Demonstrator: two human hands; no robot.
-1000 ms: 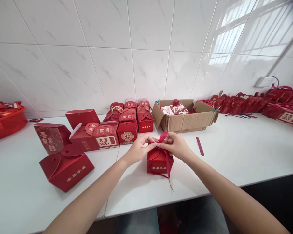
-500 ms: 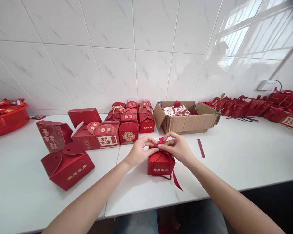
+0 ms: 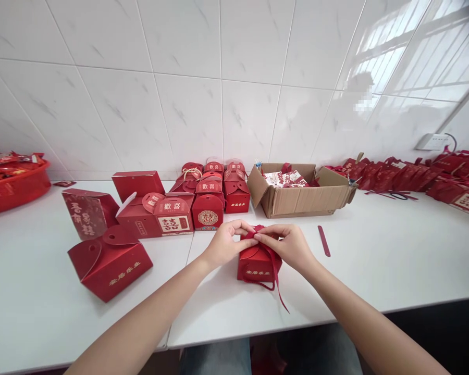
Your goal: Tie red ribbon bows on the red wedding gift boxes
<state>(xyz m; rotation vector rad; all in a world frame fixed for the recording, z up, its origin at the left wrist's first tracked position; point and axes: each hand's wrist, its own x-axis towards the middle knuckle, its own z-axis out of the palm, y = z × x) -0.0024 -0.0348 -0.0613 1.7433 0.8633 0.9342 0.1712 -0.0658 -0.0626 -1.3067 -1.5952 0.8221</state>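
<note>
A small red gift box (image 3: 254, 271) with gold characters stands upright on the white table, close in front of me. Over its top, my left hand (image 3: 230, 244) pinches a dark red ribbon (image 3: 274, 271) between thumb and fingers. My right hand (image 3: 287, 244) pinches the same ribbon from the other side, so the fingertips of both hands nearly meet at the bow. One ribbon tail hangs down the box's front right edge onto the table. A red cord lies along the base of the box. My fingers partly hide the knot.
Left of me stand an open-topped red box (image 3: 115, 265) and several other red boxes (image 3: 168, 216). A cardboard carton (image 3: 305, 202) holds printed pieces at the back. A red strip (image 3: 324, 241) lies to the right. Red bags (image 3: 398, 174), scissors (image 3: 398, 196) and a red basin (image 3: 17, 190) are farther off.
The ribbon loops above the box have shrunk and lie lower under my fingers. My right fingers have come down and straightened towards the knot. The view has shifted slightly.
</note>
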